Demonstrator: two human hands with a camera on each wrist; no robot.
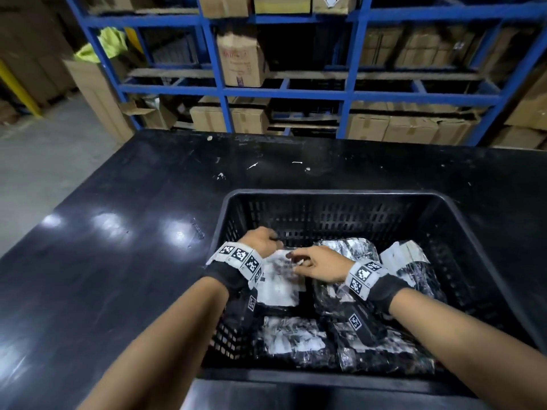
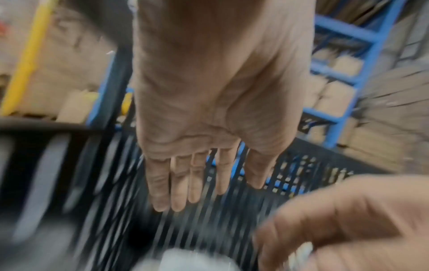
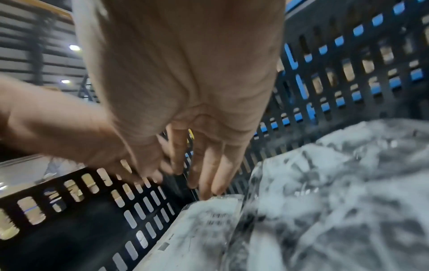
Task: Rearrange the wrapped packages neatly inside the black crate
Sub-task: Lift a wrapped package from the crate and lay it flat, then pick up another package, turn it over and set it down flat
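Film-wrapped packages [image 1: 293, 335] jumbled in black crate [image 1: 334, 193] on desk [image 1: 118, 232], right hand [image 1: 319, 263] resting straight-fingered on back-left pack [image 1: 278, 282], left hand [image 1: 260, 241] spread flat beside it; possible trouble: slick wrap slipping, tilted far-right pack [image 1: 402, 255] slumping over.

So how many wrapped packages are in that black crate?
5 I can tell apart in the crate: left package at the left hand and right hand, back package, leaning right package, front left package, front right package. Arms and overlaps may hide more.
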